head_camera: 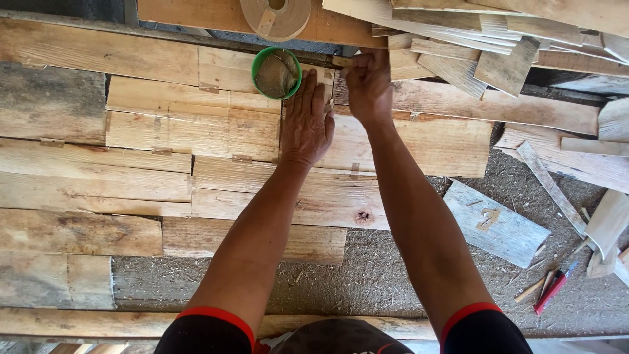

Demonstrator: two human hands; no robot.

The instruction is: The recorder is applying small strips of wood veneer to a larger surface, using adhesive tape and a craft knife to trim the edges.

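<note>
Head view: green tub [276, 73] beside hands [306, 124].

I have both arms stretched straight ahead. My left hand [305, 124] lies flat, palm down, fingers extended together. My right hand [368, 85] is curled, fingertips pinched, possibly gripping something small; I can't tell.

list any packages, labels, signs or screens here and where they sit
No labels, signs or screens show.
green tub: round open container of brownish paste, on the boards just beyond the left hand.
tape roll: tan ring, top edge.
red pen: slim, lower right on the ground.
</note>
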